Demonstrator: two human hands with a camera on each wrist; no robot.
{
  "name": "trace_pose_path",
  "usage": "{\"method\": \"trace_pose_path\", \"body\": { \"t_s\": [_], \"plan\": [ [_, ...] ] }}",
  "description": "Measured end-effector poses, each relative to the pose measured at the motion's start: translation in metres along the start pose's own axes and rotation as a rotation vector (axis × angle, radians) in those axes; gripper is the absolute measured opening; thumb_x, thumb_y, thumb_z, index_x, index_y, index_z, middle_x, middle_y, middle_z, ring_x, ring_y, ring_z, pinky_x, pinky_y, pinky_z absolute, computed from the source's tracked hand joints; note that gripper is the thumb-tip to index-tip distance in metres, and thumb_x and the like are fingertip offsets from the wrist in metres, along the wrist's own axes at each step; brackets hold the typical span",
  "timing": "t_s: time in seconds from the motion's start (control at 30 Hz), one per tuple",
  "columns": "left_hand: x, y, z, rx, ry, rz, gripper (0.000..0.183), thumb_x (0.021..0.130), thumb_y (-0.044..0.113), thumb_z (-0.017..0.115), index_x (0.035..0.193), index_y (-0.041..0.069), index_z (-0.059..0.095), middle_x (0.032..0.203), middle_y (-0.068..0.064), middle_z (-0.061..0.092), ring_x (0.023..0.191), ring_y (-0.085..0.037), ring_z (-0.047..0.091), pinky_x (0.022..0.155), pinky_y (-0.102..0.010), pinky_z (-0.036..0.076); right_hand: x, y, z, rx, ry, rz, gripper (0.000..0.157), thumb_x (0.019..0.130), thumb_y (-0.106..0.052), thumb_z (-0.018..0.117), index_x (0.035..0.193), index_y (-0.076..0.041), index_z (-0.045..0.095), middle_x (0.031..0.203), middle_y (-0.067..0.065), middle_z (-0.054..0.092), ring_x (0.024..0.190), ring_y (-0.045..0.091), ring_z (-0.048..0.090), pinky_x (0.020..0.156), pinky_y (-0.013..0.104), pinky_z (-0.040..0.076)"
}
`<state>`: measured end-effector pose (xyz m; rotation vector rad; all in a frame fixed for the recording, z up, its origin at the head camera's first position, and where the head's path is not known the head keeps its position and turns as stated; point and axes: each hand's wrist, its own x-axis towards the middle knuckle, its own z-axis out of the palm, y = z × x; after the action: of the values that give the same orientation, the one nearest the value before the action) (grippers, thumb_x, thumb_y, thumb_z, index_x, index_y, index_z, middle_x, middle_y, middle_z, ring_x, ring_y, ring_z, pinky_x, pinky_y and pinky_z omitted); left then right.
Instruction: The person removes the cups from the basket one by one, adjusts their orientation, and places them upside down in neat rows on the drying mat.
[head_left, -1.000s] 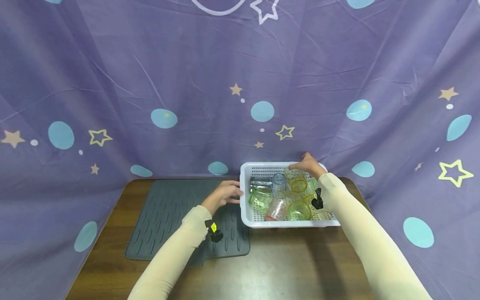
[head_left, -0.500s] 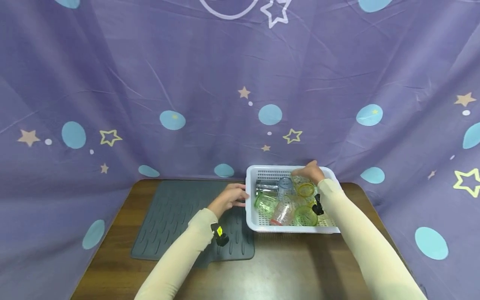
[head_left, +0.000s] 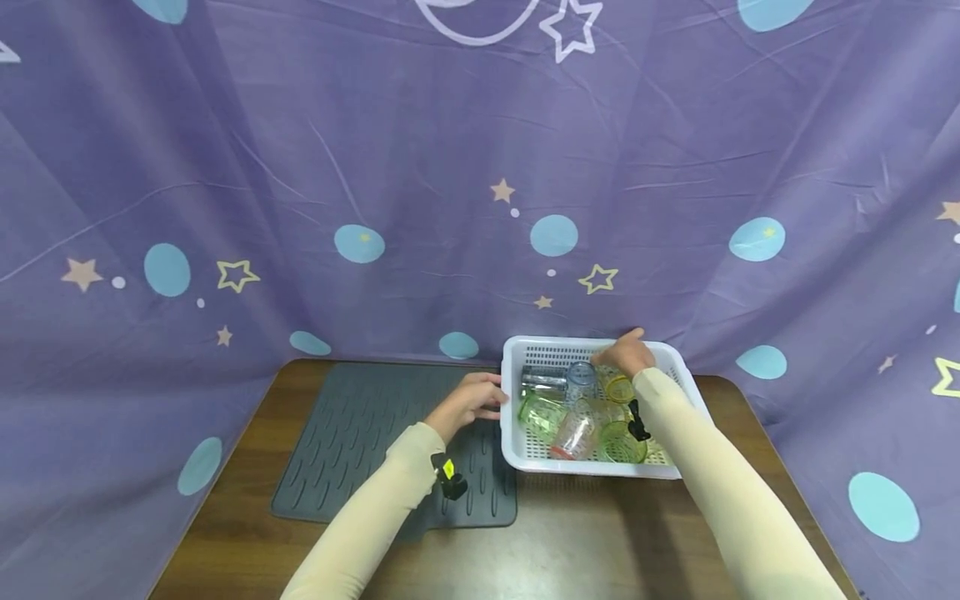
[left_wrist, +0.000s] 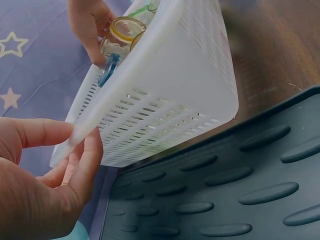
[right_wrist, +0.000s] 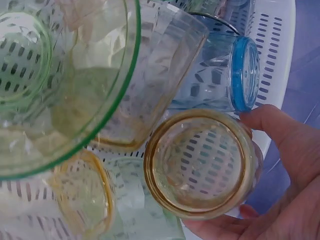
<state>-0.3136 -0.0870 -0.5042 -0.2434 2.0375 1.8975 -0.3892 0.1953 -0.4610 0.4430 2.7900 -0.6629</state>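
A white plastic basket (head_left: 592, 468) with slotted walls holds several clear and tinted glasses. At its left end my left hand (head_left: 468, 400) pinches the rim (left_wrist: 87, 117) between thumb and fingers. My right hand (head_left: 628, 353) reaches in over the back right side. In the right wrist view its thumb and fingers curl round an amber-tinted glass (right_wrist: 245, 175), whose round end faces the camera. The thumb tip lies close to a blue glass (right_wrist: 245, 75). A large green-rimmed glass (right_wrist: 132, 65) and a clear faceted glass (right_wrist: 170, 55) lie beside them.
A dark grey ribbed drying mat (head_left: 360, 442) lies left of the basket on the brown wooden table (head_left: 570, 542). Behind the table hangs a purple curtain (head_left: 420, 167). Within the basket are also a green glass (head_left: 542, 415) and a pink-rimmed glass (head_left: 576, 433).
The head view has turned, so the basket, mat and hands appear farther right and slightly lower. The left hand stays at the basket rim; the right hand stays at the glass inside.
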Motion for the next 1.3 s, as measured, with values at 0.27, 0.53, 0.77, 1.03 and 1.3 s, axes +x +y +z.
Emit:
{"method": "trace_pose_path", "body": {
  "t_s": [0.27, 0.53, 0.77, 1.03, 1.3],
  "plan": [
    [0.001, 0.001, 0.001, -0.005, 0.003, -0.013, 0.048, 0.08, -0.008, 0.063, 0.128, -0.005, 0.062, 0.106, -0.019, 0.072, 0.087, -0.023, 0.071, 0.083, -0.046, 0.062, -0.002, 0.005, -0.005, -0.046, 0.019, -0.08, 0.1, 0.081, -0.048, 0.078, 0.14, 0.022, 0.038, 0.135, 0.038, 0.054, 0.117, 0.047, 0.059, 0.1, 0.051, 0.051],
    [0.001, 0.001, 0.001, -0.014, 0.0, -0.029, 0.049, 0.081, -0.008, 0.063, 0.13, -0.005, 0.061, 0.117, -0.024, 0.07, 0.092, -0.025, 0.071, 0.084, -0.045, 0.062, -0.004, 0.01, -0.01, -0.004, -0.002, -0.143, 0.077, 0.08, -0.045, 0.08, 0.124, 0.015, 0.059, 0.129, 0.033, 0.061, 0.109, 0.043, 0.062, 0.098, 0.049, 0.051],
    [0.003, 0.002, 0.001, -0.029, 0.004, -0.044, 0.049, 0.082, -0.008, 0.063, 0.131, -0.004, 0.061, 0.117, -0.023, 0.07, 0.094, -0.026, 0.072, 0.083, -0.044, 0.063, 0.0, 0.012, -0.01, -0.007, -0.022, -0.127, 0.081, 0.08, -0.046, 0.08, 0.127, 0.016, 0.058, 0.131, 0.033, 0.061, 0.111, 0.042, 0.062, 0.1, 0.049, 0.051],
    [0.004, -0.001, 0.004, -0.026, -0.008, -0.031, 0.048, 0.082, -0.008, 0.062, 0.129, -0.004, 0.061, 0.118, -0.025, 0.07, 0.088, -0.021, 0.07, 0.082, -0.044, 0.063, 0.002, 0.013, -0.006, 0.014, 0.026, -0.107, 0.068, 0.08, -0.043, 0.078, 0.117, 0.012, 0.063, 0.122, 0.029, 0.065, 0.098, 0.037, 0.061, 0.091, 0.048, 0.054],
    [0.004, 0.0, 0.002, -0.025, 0.011, -0.046, 0.049, 0.081, -0.007, 0.062, 0.13, -0.003, 0.062, 0.12, -0.024, 0.069, 0.092, -0.024, 0.071, 0.083, -0.044, 0.063, 0.004, 0.01, -0.006, -0.039, 0.04, -0.104, 0.071, 0.08, -0.05, 0.076, 0.114, 0.011, 0.065, 0.12, 0.029, 0.066, 0.096, 0.036, 0.063, 0.085, 0.045, 0.055]
  ]
}}
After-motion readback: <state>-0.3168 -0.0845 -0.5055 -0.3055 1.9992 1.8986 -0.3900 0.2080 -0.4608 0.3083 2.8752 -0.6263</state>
